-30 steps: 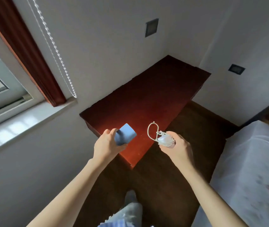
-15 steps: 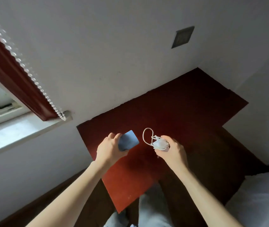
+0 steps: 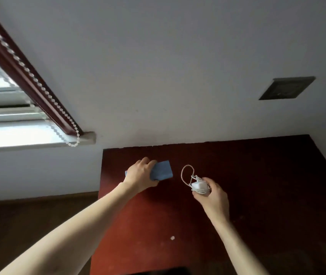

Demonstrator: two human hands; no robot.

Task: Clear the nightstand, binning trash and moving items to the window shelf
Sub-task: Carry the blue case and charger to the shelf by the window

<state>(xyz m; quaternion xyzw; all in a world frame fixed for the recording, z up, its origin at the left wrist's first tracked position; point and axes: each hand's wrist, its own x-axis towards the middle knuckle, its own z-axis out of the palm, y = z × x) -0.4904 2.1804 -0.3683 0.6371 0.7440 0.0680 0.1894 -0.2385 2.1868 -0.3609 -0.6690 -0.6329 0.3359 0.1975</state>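
Note:
My left hand [image 3: 141, 175] grips a small blue rectangular object [image 3: 163, 172] above the left rear part of the dark red nightstand [image 3: 257, 185]. My right hand [image 3: 212, 195] holds a white charger [image 3: 197, 185] with its cord wound round it, and a loop of white cable [image 3: 186, 173] sticks up to the left. Both hands hover over the nightstand top, about a hand's width apart. A tiny white scrap [image 3: 172, 238] lies on the nightstand nearer to me.
The white window shelf [image 3: 39, 137] runs along the left, under a dark red frame [image 3: 25, 76] and a hanging bead chain [image 3: 72, 135]. A grey wall plate [image 3: 287, 88] sits on the white wall at the right. Dark wooden floor [image 3: 29, 225] lies at the lower left.
The view has swung left and closer to the wall, so the nightstand now fills the lower right. Both hands keep their grip and have moved further over the nightstand top.

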